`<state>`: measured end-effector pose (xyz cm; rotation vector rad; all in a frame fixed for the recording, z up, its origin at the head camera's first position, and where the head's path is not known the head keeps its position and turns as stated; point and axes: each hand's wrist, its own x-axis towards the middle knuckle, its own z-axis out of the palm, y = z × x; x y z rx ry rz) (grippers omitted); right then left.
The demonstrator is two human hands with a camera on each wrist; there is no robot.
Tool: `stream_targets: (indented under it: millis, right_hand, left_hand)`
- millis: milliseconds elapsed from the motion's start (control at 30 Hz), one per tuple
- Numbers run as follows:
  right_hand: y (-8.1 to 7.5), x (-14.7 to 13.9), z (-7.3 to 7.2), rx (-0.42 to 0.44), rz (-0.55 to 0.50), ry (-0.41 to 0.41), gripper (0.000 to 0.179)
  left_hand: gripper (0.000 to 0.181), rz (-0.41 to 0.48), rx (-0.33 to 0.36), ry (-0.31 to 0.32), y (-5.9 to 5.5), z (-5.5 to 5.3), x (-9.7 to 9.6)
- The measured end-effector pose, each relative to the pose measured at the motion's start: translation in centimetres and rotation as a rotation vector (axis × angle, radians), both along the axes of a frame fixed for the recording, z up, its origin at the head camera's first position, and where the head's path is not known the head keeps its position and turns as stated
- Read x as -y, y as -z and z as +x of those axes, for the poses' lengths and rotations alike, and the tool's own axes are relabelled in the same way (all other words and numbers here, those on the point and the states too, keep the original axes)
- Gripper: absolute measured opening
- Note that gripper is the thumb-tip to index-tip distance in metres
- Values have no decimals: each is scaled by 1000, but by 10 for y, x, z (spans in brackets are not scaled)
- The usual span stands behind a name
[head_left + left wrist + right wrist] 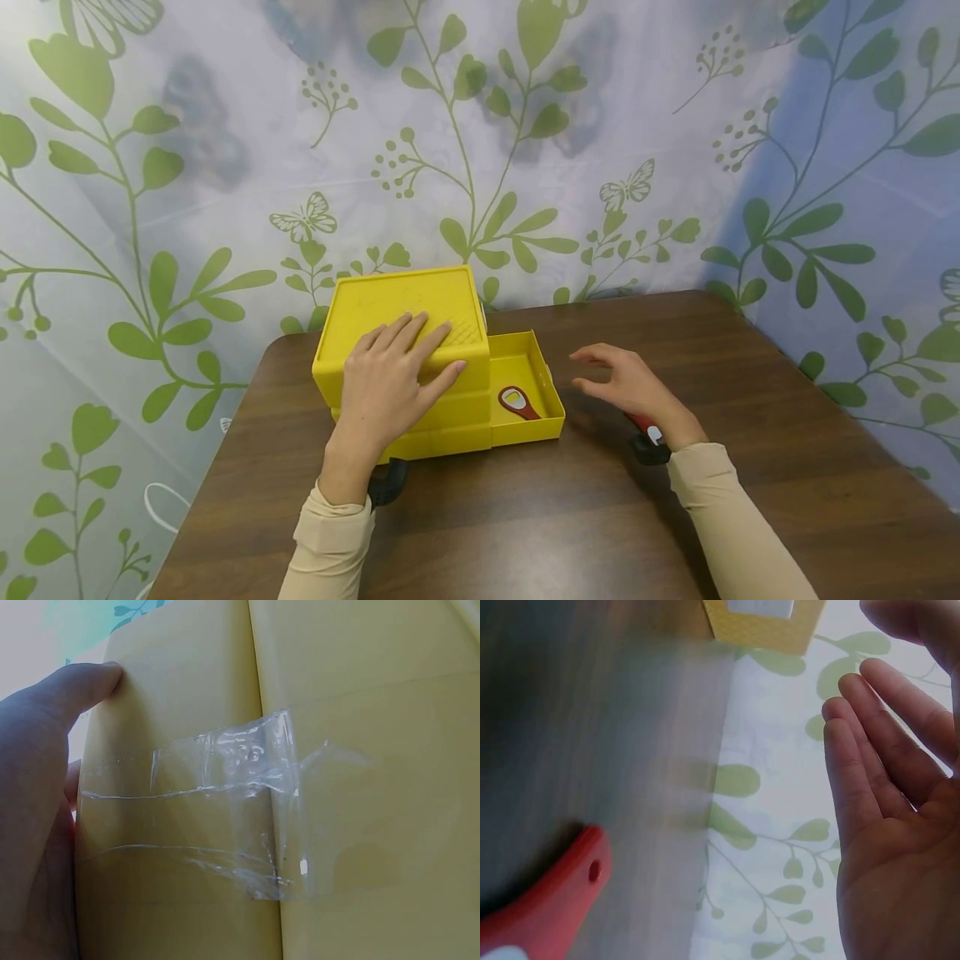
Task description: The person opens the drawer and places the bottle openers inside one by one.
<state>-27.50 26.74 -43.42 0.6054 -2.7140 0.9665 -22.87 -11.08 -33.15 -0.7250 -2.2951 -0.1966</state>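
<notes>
A yellow drawer box (408,333) stands on the table, with one drawer (558,425) pulled out to the right. My left hand (386,375) rests on the box top, fingers spread and thumb toward the drawer. In the left wrist view, clear tape (217,795) crosses a seam on the yellow side. Inside the drawer lies a red tool (517,402) with a rounded head and a white and yellow middle. My right hand (626,379) hovers right of the drawer, palm bare and fingers lightly bent. Under its wrist lies a second red tool (562,892) with a hole in its handle end.
The brown wooden table (600,517) reaches back to a white curtain (360,167) with green leaves and butterflies. A white cable (161,508) hangs by the left table edge. Black wrist straps sit at both wrists.
</notes>
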Motion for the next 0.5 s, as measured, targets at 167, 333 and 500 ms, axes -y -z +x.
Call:
stream_targets:
  millis: [167,333,500]
  right_hand:
    - [3,-10,3,26,14,24,42]
    - [6,-20,7,67,16,44,43]
    - [12,-29,11,70,44,73,43]
  left_hand:
    - [54,1,6,-1,0,0,0]
    - [54,-2,15,-6,0,0,0]
    - [54,-2,17,-5,0,0,1]
